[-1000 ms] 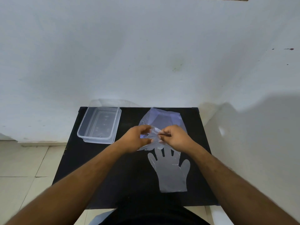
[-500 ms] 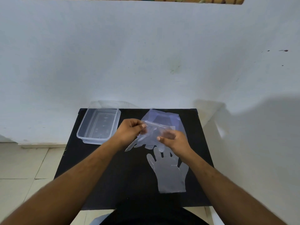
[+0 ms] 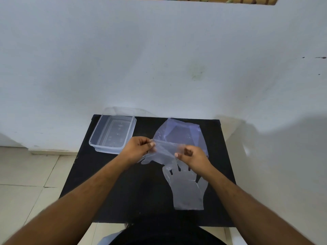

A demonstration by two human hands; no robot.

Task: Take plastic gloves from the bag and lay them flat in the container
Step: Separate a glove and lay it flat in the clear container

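both hands, left hand (image 3: 139, 149) and right hand (image 3: 192, 156), are pinching a thin clear plastic glove (image 3: 164, 152) taut; static cling is risking folds before the clear rectangular container (image 3: 95, 137).

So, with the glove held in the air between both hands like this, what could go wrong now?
The held glove is thin film, pinched at its cuff by the left hand and right hand; its fingers hang loose and could fold when lowered into the container. Its tips also hang near the flat glove on the table and might drag it along.
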